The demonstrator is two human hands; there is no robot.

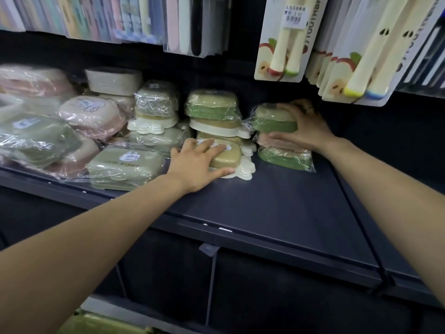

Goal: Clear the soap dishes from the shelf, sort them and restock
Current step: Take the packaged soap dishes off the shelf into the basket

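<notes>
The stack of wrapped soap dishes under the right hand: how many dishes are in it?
3: a green dish on top, a pink dish in the middle, a green dish at the bottom. Any behind are hidden.

The dark navy metal shelf (277,206) carries plastic-wrapped soap dishes: an olive-tan lidded dish on a cream scalloped base (227,157), a green-and-olive wrapped dish (273,120), and a pale pink rounded dish with a printed drawing (92,114). Above hang cream toothbrush packs printed with red apple slices (279,49), the brush tips red, green, yellow and blue.
</notes>
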